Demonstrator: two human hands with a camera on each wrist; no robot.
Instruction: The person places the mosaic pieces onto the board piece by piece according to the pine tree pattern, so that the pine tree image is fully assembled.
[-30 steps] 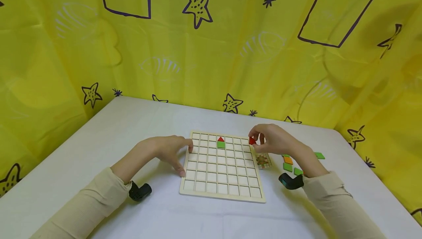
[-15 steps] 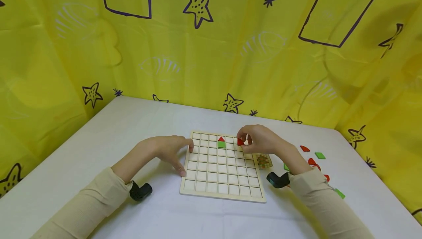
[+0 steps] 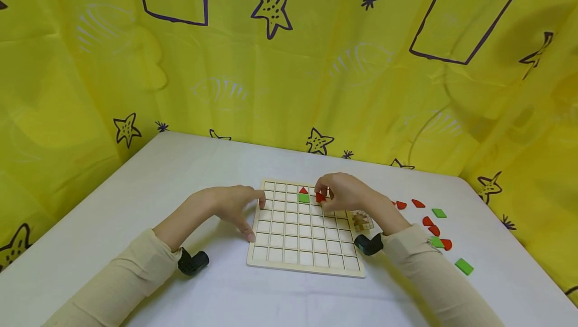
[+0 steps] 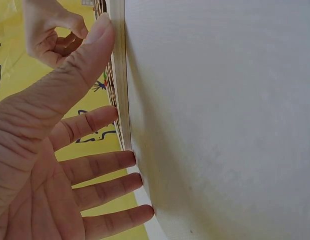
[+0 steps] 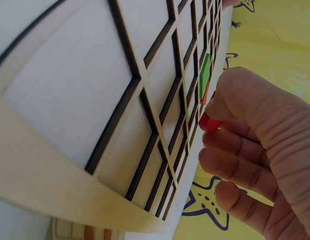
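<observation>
A pale wooden grid board point(image 3: 298, 231) lies on the white table. Near its far edge sit a red triangle tile point(image 3: 303, 190) and, just below it, a green square tile point(image 3: 304, 198). My right hand point(image 3: 345, 191) pinches a small red tile point(image 5: 210, 122) between thumb and fingertips, over the upper right cells of the board; its exact shape is partly hidden by the fingers. Along the board's left edge, my left hand point(image 3: 232, 206) rests with thumb and fingers spread. In the left wrist view its fingers point(image 4: 107, 192) are fairly straight and the thumb touches the board's rim.
Loose red rounded tiles point(image 3: 418, 203) and green tiles point(image 3: 464, 266) lie scattered to the right, several of them near the right forearm. A small patterned card point(image 3: 362, 220) sits beside the board's right edge, partly behind the right wrist. A yellow curtain point(image 3: 289, 66) hangs behind the table.
My right hand has moved left with the red tile, from the board's right edge to over its upper cells. More loose tiles show behind the forearm. The left hand has stayed put.
</observation>
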